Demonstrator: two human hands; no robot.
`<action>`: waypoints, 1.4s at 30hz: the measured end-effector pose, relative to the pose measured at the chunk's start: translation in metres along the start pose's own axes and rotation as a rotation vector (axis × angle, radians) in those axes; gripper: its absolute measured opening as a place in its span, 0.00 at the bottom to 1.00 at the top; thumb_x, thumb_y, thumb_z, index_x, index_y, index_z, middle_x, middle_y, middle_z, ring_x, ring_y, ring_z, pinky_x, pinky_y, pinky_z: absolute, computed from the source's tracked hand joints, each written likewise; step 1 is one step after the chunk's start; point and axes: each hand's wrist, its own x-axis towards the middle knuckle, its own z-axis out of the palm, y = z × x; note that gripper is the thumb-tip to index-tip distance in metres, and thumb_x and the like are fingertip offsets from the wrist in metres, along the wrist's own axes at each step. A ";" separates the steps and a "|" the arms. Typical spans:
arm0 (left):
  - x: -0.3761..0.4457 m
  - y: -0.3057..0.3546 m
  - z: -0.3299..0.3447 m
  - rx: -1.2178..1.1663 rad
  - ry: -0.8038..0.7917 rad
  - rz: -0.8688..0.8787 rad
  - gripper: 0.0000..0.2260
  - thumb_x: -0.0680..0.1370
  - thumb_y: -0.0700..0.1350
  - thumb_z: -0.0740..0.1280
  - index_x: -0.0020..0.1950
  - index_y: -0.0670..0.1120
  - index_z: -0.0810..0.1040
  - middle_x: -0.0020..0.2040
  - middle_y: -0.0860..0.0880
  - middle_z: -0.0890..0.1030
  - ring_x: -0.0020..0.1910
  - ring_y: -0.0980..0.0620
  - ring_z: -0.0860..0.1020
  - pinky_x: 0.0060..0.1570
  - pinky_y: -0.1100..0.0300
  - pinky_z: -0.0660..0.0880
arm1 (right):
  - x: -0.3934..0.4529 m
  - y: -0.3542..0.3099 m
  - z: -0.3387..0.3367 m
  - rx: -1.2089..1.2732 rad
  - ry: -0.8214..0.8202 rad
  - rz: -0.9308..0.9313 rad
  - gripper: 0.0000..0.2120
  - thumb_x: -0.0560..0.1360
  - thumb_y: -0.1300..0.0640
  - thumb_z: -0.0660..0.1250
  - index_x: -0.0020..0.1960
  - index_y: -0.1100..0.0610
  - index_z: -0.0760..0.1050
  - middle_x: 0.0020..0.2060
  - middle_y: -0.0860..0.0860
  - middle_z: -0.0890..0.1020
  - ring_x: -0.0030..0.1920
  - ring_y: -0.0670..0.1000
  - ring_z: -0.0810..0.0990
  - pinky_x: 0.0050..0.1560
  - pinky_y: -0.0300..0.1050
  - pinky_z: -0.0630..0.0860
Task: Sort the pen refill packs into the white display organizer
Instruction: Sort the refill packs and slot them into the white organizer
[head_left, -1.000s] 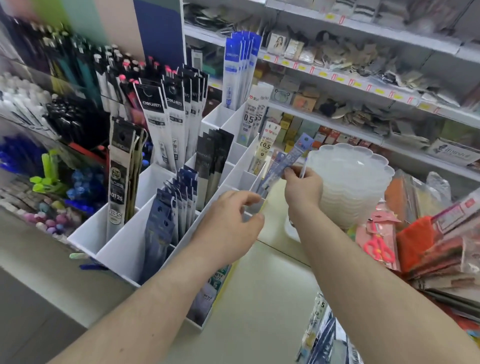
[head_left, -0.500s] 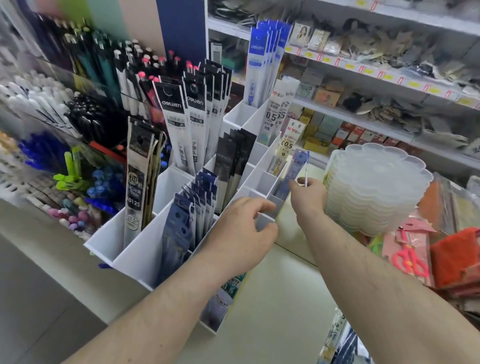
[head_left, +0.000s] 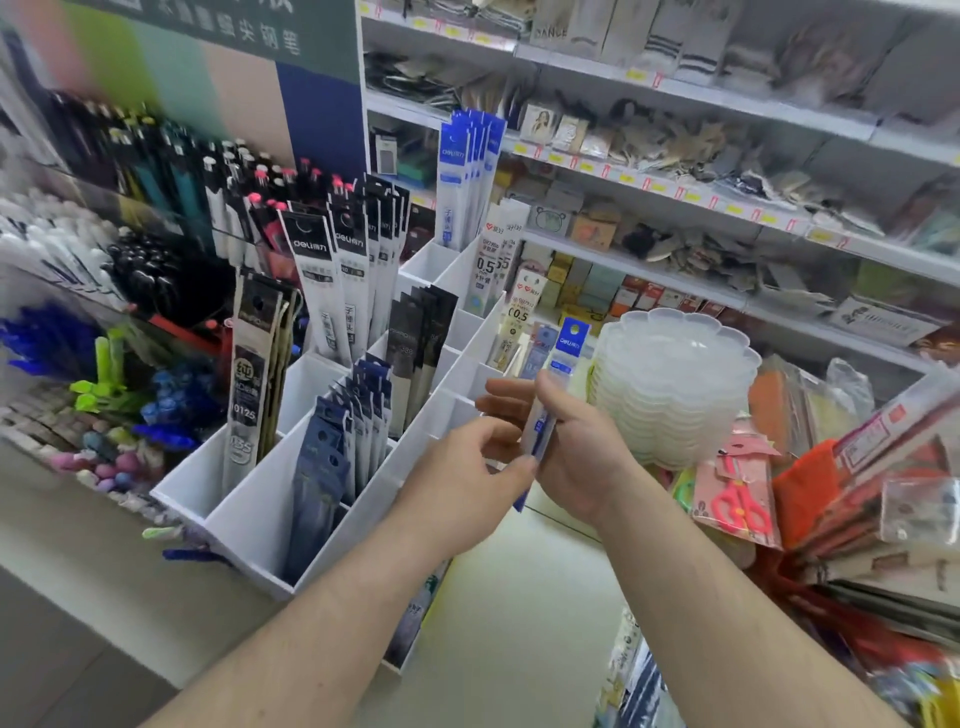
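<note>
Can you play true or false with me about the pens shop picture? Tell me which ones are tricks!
1. The right hand holds a blue-topped refill pack. True.
2. The organizer is black. False: it is white.
3. A stack of clear trays sits to the right of the hands. True.
4. The pink scissors are in the left hand. False: they lie in a packet at the right, and the left hand only touches the bottom of the refill pack.
5. Every slot in the organizer is empty. False: several hold refill packs.
</note>
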 end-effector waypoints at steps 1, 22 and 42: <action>0.000 0.000 -0.001 0.007 0.014 0.010 0.07 0.76 0.51 0.70 0.52 0.58 0.76 0.45 0.61 0.81 0.39 0.59 0.79 0.48 0.54 0.79 | -0.002 -0.001 0.002 -0.012 -0.006 -0.006 0.24 0.85 0.49 0.51 0.55 0.65 0.80 0.48 0.58 0.85 0.44 0.54 0.85 0.42 0.48 0.82; -0.012 0.041 -0.040 0.283 0.274 0.193 0.23 0.80 0.51 0.65 0.74 0.52 0.66 0.66 0.54 0.69 0.60 0.53 0.73 0.56 0.60 0.69 | 0.021 -0.080 0.032 -0.491 0.283 -0.476 0.14 0.81 0.58 0.66 0.37 0.60 0.75 0.23 0.46 0.70 0.23 0.44 0.64 0.26 0.39 0.61; -0.001 0.031 -0.038 0.188 0.115 0.113 0.19 0.80 0.49 0.64 0.71 0.55 0.70 0.70 0.59 0.69 0.66 0.57 0.69 0.61 0.60 0.67 | 0.105 -0.121 0.078 -1.297 0.269 -0.674 0.17 0.81 0.54 0.64 0.36 0.60 0.75 0.36 0.55 0.80 0.33 0.50 0.75 0.36 0.41 0.72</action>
